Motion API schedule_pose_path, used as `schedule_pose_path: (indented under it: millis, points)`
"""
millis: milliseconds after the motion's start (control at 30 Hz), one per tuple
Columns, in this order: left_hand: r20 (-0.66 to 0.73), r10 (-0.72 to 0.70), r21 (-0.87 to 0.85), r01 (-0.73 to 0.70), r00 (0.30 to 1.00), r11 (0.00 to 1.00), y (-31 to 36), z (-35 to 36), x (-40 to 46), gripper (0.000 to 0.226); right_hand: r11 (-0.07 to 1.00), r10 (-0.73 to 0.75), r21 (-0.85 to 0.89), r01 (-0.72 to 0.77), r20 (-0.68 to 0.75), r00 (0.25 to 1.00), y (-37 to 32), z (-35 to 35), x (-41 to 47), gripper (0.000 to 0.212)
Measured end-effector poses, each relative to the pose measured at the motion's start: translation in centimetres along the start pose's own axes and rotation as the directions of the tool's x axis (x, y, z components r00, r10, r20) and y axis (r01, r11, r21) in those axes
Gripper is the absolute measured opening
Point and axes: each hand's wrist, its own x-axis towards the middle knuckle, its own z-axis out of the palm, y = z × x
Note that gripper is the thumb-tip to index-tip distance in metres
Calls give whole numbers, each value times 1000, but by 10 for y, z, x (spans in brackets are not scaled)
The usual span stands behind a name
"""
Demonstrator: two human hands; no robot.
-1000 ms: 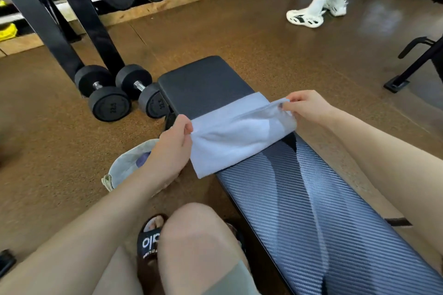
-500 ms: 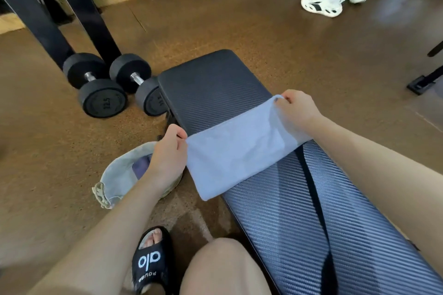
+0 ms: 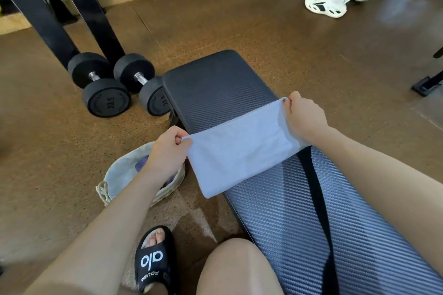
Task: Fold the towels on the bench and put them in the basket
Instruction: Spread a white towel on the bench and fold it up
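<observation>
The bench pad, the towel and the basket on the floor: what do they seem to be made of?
The bench pad looks like dark vinyl or faux leather, ribbed with a slight sheen. The towel, pinched by the left hand and right hand, looks like soft matte pale-blue cloth, possibly microfibre. The basket looks like limp pale fabric with a fraying rim.

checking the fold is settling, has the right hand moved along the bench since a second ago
Cannot tell. The right hand grips the towel corner at about the same spot on the bench; the head camera itself shifted.
</observation>
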Motion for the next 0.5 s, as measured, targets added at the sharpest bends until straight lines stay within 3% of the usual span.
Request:
schedule_pose_path:
  millis: [233, 500]
  points:
    - [36, -71, -88, 74, 997, 993, 1, 6, 1, 10, 1000, 9, -3, -9, 7, 1000, 0, 4, 3, 34]
    - [12, -29, -177, 31, 1000, 984, 3, 7, 4, 10, 1000, 25, 11, -25, 29, 999, 1, 6, 8, 33]
